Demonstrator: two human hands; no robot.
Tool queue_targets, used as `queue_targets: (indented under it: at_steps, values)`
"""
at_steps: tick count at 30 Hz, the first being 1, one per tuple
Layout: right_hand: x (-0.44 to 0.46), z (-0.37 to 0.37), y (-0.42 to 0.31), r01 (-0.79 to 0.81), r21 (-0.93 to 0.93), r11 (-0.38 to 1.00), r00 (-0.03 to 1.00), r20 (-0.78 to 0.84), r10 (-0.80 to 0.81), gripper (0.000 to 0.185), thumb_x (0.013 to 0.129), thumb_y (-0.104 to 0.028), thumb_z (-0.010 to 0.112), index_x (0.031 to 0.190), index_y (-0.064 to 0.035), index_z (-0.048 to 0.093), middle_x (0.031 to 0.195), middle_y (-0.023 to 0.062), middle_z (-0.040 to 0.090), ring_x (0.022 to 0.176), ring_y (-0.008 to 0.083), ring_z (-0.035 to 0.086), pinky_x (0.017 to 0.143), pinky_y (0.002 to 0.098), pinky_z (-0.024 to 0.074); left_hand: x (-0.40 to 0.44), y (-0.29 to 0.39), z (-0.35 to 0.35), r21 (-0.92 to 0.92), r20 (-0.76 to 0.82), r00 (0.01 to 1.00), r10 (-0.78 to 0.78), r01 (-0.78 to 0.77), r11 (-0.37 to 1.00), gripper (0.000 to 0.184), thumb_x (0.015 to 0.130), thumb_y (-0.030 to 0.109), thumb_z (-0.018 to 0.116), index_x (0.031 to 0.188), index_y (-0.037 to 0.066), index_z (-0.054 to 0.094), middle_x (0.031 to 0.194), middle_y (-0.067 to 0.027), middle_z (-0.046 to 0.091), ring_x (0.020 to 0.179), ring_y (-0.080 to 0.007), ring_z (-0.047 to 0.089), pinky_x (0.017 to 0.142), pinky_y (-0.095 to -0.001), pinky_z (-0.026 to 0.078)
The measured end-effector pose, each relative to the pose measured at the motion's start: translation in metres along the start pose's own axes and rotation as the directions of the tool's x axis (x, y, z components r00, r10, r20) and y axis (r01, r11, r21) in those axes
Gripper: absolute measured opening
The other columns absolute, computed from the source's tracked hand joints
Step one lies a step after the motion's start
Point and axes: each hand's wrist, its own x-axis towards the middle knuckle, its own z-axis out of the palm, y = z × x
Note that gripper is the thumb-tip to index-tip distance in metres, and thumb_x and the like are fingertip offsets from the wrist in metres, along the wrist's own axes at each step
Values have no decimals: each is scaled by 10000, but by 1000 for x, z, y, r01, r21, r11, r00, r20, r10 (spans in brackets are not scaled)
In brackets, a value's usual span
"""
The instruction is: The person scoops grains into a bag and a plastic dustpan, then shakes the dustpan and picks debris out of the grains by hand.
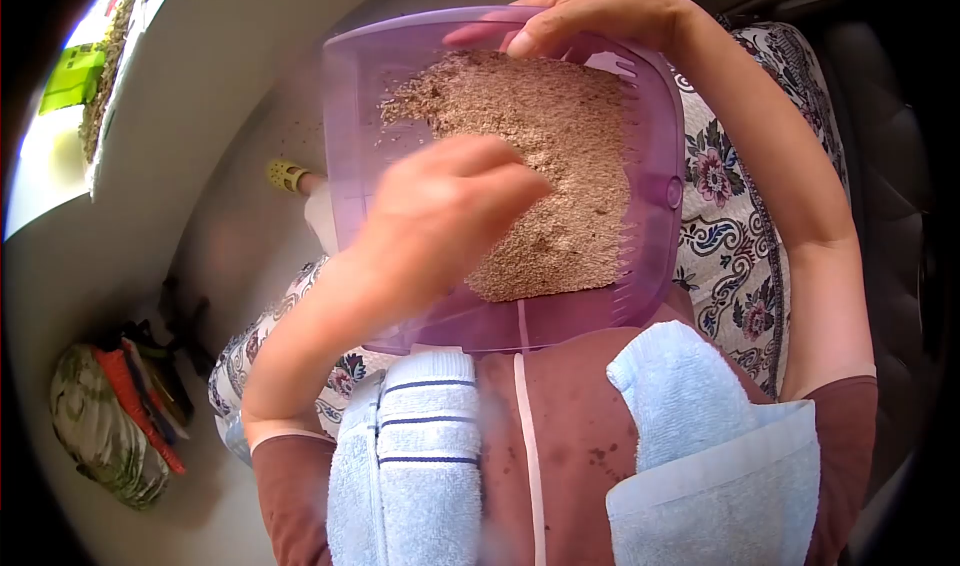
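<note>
A translucent purple plastic tray (pixel 350 166) rests tilted over my lap and holds a broad layer of tan grain (pixel 570 156). Darker bits and husks (pixel 405 101) are gathered toward its upper left side. My right hand (pixel 570 16) grips the far rim, thumb inside the tray and fingers partly hidden behind the wall. Over the left part of the grain hovers my left hand (pixel 450 196), slightly blurred by motion. Its fingers are curled together, and whatever they may hold is hidden.
Light blue towels (pixel 430 466) hang over my brown top. Patterned fabric (pixel 730 196) covers my legs. On the left, a ledge (pixel 60 181) bears a green packet (pixel 72 78) and dark scattered matter. A yellow clog (pixel 286 176) and a bag-like bundle (pixel 105 426) are on the floor.
</note>
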Motion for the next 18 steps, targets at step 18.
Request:
queue_targets:
  at_steps: [18]
  values:
    - [-10,0,2,5,6,1000,999,-34,-5,592,806,-342,615,1361,-149,546,1331,79,554,1087,141,564,932,259,448,25,15,37,-78,125,991,56,-47,996,86,774,123,697,848,84,677,820,-44,635,710,-228,648,608,-345,536]
